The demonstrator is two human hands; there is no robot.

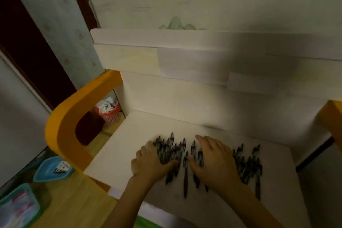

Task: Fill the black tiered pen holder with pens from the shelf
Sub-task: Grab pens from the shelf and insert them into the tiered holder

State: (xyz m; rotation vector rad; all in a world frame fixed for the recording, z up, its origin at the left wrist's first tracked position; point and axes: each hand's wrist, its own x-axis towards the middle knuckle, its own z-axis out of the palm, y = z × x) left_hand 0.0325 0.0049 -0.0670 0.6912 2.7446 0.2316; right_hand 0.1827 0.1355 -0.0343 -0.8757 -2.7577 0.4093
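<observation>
1. While blur smears everything, the pens [246, 164] lie in a heap on the pale shelf [129, 140].
2. Left hand [151, 161] curls over one bunch, hiding its fingertips.
3. Right hand [214, 161] lies flat across others, covering them.

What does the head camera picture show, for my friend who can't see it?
Two hands, left hand and right hand, lie on a spread of black pens on a pale shelf. A red basket sits below left.
</observation>
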